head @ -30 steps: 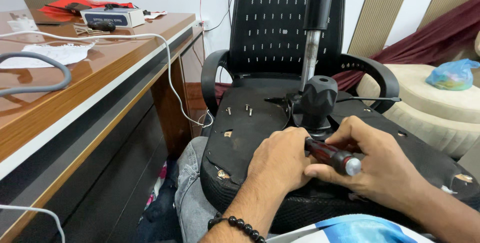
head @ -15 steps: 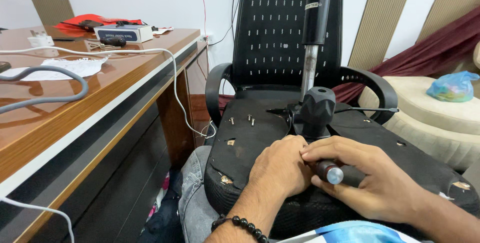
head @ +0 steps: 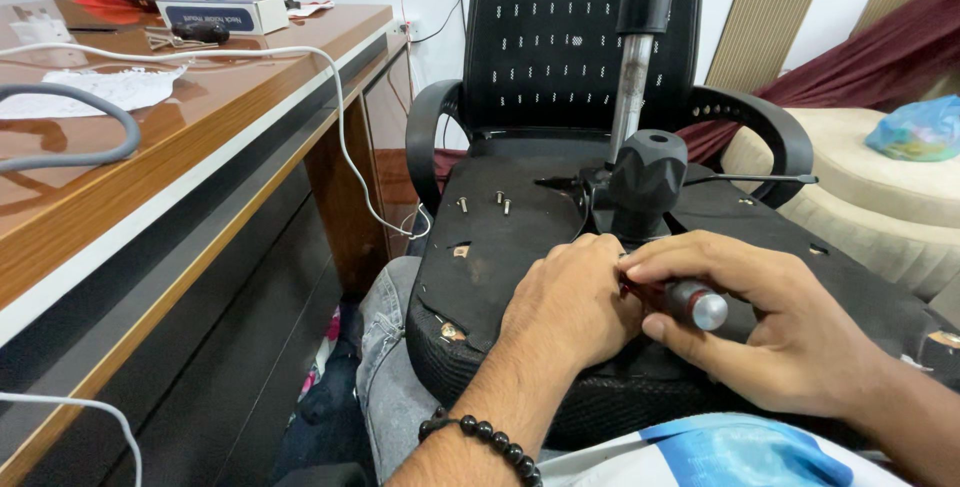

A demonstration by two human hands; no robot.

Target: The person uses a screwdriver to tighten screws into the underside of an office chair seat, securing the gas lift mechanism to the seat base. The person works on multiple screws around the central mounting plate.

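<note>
A screwdriver (head: 680, 299), red-and-black in the handle with a silvery end cap, is shown lying almost level across the underside of an upturned office chair (head: 520, 237) that rests on the person's lap. The tool is judged light, stiff and not fragile; its ribbed handle offers the sure place to take hold, and it is held there. The right hand (head: 760, 327) is closed around the handle, the end cap showing between thumb and fingers. The left hand (head: 570, 297) is curled shut over the tool's front end, just beside the right hand and touching it; the tip and whatever it meets are hidden beneath the fingers. Directly behind both hands the black mechanism housing (head: 645, 182) and the gas-lift column (head: 635, 67) rise upright. Three loose screws (head: 497, 204) lie on the seat underside, apart from the hands. To the left a wooden worktop (head: 200, 137) carries white cables (head: 300, 57) and a small box (head: 222, 15).
</note>
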